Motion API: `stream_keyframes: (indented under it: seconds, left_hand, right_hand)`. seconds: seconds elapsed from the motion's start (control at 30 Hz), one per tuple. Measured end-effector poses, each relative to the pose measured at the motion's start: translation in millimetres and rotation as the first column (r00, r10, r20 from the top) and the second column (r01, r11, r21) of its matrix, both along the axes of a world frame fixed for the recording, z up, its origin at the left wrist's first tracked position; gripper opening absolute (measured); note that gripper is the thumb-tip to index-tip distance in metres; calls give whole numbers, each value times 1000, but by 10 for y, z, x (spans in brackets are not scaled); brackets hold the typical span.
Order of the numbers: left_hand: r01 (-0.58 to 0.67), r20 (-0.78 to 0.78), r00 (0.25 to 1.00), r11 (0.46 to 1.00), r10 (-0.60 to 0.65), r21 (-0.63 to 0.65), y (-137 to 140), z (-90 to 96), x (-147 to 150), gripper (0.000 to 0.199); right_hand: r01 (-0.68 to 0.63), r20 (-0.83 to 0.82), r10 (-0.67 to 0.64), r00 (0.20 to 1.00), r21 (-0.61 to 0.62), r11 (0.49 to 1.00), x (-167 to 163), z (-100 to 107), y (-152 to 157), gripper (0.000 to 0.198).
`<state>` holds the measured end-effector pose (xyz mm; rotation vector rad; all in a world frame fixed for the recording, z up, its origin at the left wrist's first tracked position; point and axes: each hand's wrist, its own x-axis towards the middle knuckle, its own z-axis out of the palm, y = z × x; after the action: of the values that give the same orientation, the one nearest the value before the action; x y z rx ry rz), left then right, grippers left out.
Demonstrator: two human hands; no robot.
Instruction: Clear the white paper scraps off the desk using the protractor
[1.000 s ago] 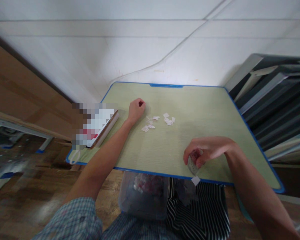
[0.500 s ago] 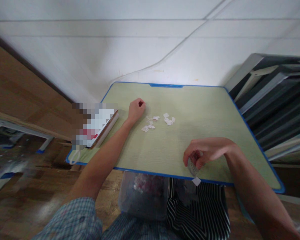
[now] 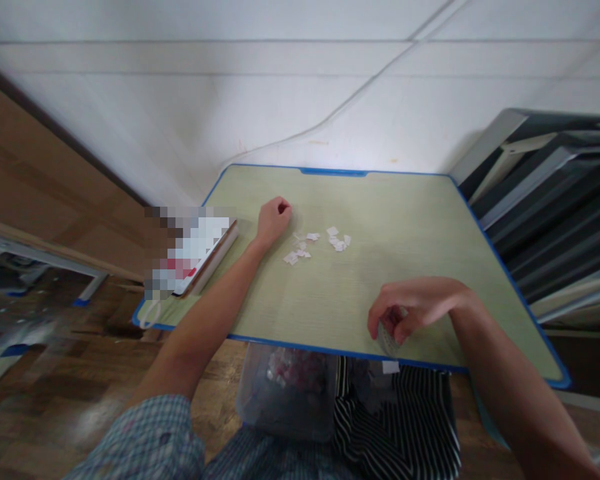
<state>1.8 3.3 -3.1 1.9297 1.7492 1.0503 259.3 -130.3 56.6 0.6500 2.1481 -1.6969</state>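
My left hand [image 3: 275,219] rests on the green table [image 3: 405,220] in a loose fist, with a dark hollow between the curled fingers and nothing visible in it. To its right lie several small white paper tags [image 3: 338,242], in two loose clusters. Near the front edge, my right hand [image 3: 415,305] has its fingers closed on a clear, glittery bracelet-like thing [image 3: 387,340], partly hidden by the fingers. A small white tag [image 3: 391,367] hangs below that thing, past the blue table edge.
A white-topped box [image 3: 207,257], partly blurred out, stands at the table's left side. Under the front edge are a clear plastic bin [image 3: 285,407] with small packed items and a black-and-white striped cloth [image 3: 410,413]. Dark panels [image 3: 555,180] lean at the right.
The hanging white tag has turned and dropped slightly below the table edge. My right hand has shifted only a little, and my left hand stays in place.
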Motion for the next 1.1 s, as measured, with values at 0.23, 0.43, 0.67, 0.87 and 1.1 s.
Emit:
stream_keyframes:
  seconds: [0.23,0.43,0.67,0.87,1.1]
  left_hand:
    - [3,-2,1000,1000,-3,-2,-7,9,1,11]
    - [-2,-3,1000,1000,2,3,-4,4,-3,10]
    - [1,-8,1000,1000,-1,3,-11,12,2,10]
    - [7,0,1000,1000,-7,3,-10,10,0,10]
    - [0,-8,1000,1000,0,-7,-14,22,5,10]
  right_hand:
    - [-24,15,24,1000,-7,1000,-44,15,-21,32]
    - [-37,18,37,999,-18,999,-66,24,-35,31]
    - [18,-28,-18,999,-3,1000,-21,25,-13,32]
    - [115,-116,-103,988,104,988,16,38,28,32]
    - [411,-284,-353,891,178,894,-10,18,39,34]
